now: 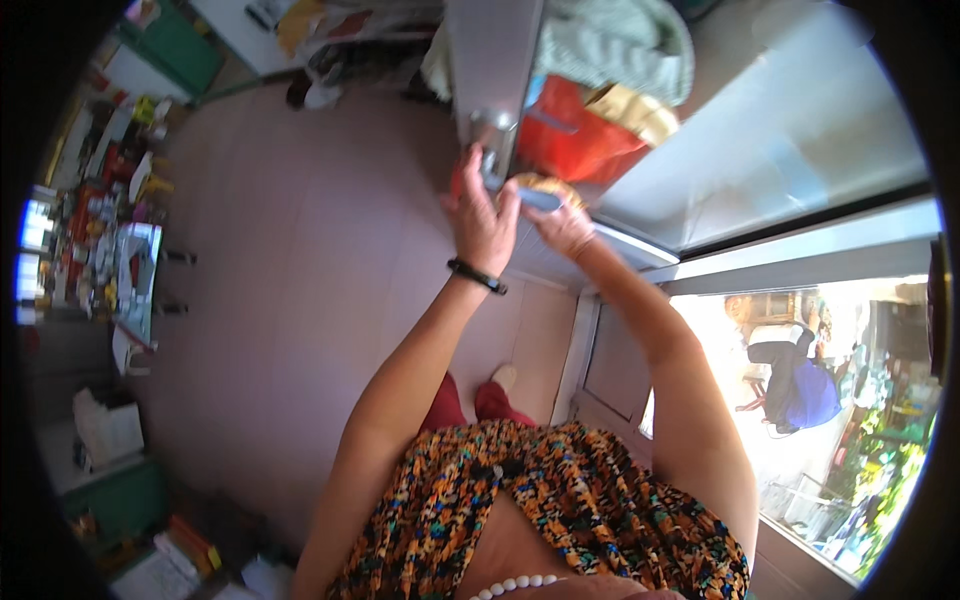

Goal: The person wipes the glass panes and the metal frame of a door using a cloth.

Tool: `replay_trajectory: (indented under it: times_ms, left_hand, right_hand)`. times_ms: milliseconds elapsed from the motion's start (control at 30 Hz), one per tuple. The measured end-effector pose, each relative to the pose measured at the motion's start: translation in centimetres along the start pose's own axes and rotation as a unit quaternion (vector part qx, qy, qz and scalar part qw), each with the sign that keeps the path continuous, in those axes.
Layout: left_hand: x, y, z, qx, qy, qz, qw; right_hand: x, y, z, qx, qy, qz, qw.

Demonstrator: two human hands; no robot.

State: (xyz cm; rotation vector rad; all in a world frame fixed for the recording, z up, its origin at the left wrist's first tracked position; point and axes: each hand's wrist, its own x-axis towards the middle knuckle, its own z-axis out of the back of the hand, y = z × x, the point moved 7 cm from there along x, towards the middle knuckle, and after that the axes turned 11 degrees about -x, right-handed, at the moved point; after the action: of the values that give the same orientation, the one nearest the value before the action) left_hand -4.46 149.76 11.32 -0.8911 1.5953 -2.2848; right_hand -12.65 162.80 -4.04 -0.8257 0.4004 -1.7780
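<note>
My left hand (481, 225), with a black band at the wrist, is at the end of a grey panel (491, 52), which looks like a door edge. Its fingers are beside a shiny metal fitting (493, 121), perhaps a lock or knob. Something red shows behind those fingers; whether they grip anything is unclear. Close on the right, my right hand (564, 225) holds a flat grey oval piece (540, 199). A blurred golden-brown thing (551, 182) shows just behind it. Beyond both hands stands a red bag (574, 139).
A beige paper packet (634, 112) and a pale striped cloth (615, 45) lie by the bag. Glazed door panes (795, 142) flank my right side. Outside, a person in blue (802, 390) sits. A cluttered glass table (142, 277) stands across the floor (300, 225) on the left.
</note>
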Motion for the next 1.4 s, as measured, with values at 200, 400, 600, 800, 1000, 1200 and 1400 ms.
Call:
replay_trajectory:
  times_ms: [200, 400, 600, 800, 1000, 1200, 1400]
  left_hand:
    - [0.0, 0.9, 0.9, 0.036, 0.001, 0.027, 0.999]
    - [0.2, 0.6, 0.0, 0.056, -0.018, -0.002, 0.998]
    - [0.0, 0.9, 0.0, 0.031, -0.02, 0.023, 0.999]
    - [-0.3, 1.3, 0.4, 0.047, -0.024, 0.023, 0.998]
    - [-0.1, 0.1, 0.8, 0.06, -0.03, -0.041, 0.997]
    - [-0.1, 0.2, 0.5, 0.065, -0.034, -0.017, 0.997]
    - [0.0, -0.6, 0.7, 0.047, -0.03, -0.031, 0.998]
  right_hand:
    - [1.2, -2.0, 4.0, 0.019, 0.102, 0.086, 0.991]
    - [-4.9, -16.1, 12.7, -0.093, -0.039, -0.144, 0.984]
    - [4.9, -32.3, 34.3, -0.178, -0.218, -0.305, 0.91]
    - [11.4, -27.0, 31.0, -0.137, -0.202, -0.277, 0.929]
    - [-2.1, -10.5, 11.7, -0.029, 0.051, -0.101, 0.993]
    - [-10.7, -17.3, 13.8, -0.099, 0.094, -0.171, 0.976]
    - [-1.7, -34.2, 34.4, -0.191, -0.215, -0.374, 0.882]
